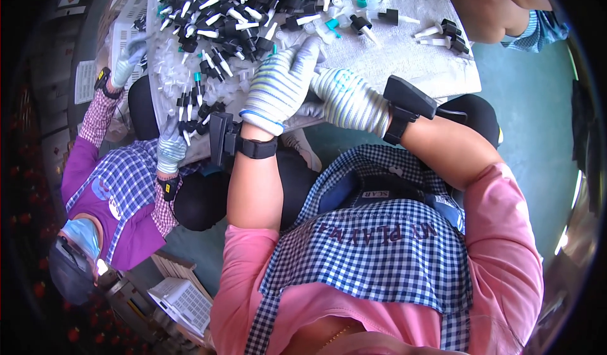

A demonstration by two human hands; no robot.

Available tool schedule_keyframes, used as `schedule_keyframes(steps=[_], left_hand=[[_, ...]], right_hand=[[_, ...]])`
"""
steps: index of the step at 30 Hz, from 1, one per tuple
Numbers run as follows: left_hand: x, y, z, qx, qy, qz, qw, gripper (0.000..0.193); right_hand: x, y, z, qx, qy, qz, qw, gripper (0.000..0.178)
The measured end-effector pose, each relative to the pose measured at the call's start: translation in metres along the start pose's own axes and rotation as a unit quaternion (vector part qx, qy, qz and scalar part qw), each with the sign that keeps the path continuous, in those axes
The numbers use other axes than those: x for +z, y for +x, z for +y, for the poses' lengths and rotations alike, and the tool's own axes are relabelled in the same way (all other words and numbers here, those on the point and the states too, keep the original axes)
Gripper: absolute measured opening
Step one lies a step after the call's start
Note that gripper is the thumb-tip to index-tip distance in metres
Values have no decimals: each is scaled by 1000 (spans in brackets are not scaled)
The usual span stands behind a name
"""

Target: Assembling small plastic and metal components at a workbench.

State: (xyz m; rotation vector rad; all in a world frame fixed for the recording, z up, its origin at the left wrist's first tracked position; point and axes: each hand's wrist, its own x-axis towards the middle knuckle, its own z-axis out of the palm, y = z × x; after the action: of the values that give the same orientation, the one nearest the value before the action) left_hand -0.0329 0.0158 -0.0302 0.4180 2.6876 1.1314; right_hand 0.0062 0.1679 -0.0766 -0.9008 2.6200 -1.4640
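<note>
My left hand (281, 84), in a striped knit glove, is at the table's near edge with its fingers bent and pressed together. Just right of it, my right hand (354, 100), gloved alike, meets it with its fingertips mostly hidden. Both hands look closed, but anything between them is too covered to make out. Beyond my hands lies a heap of black caps with white stems (237, 15). Loose translucent plastic pieces (169, 80) and a few teal caps (332, 26) are mixed in around it. A small cluster of black caps (450, 37) sits apart at the right.
A pale cloth-like cover (404, 58) lies over the table. At the left, a co-worker in a purple top (136, 241) has gloved hands by the heap. Another person's arm (490, 7) rests at the far right corner. A white basket (183, 304) stands low at the left.
</note>
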Motion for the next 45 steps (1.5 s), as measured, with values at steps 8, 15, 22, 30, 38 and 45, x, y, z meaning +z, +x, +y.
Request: schedule_keyframes(steps=[8,15,22,30,38,45], left_hand=[[3,-1,26,-46,207,-40,977,66],[9,-4,24,2,229,-15,973,67],[8,-4,33,-83,159,-16,984,53],[11,-13,20,-64,124,26,990,55],[2,-6,-23,-98,-347,138,923,46],[7,19,-7,37,-12,196,980,24]], right_hand=[[4,-12,4,-48,28,33,998,38],[7,-18,5,-27,17,7,999,37],[8,-14,7,-88,30,50,994,40],[10,-13,12,-80,-2,11,997,39],[-26,5,0,17,-42,-105,993,46],[-89,-6,14,141,-170,-83,972,40]])
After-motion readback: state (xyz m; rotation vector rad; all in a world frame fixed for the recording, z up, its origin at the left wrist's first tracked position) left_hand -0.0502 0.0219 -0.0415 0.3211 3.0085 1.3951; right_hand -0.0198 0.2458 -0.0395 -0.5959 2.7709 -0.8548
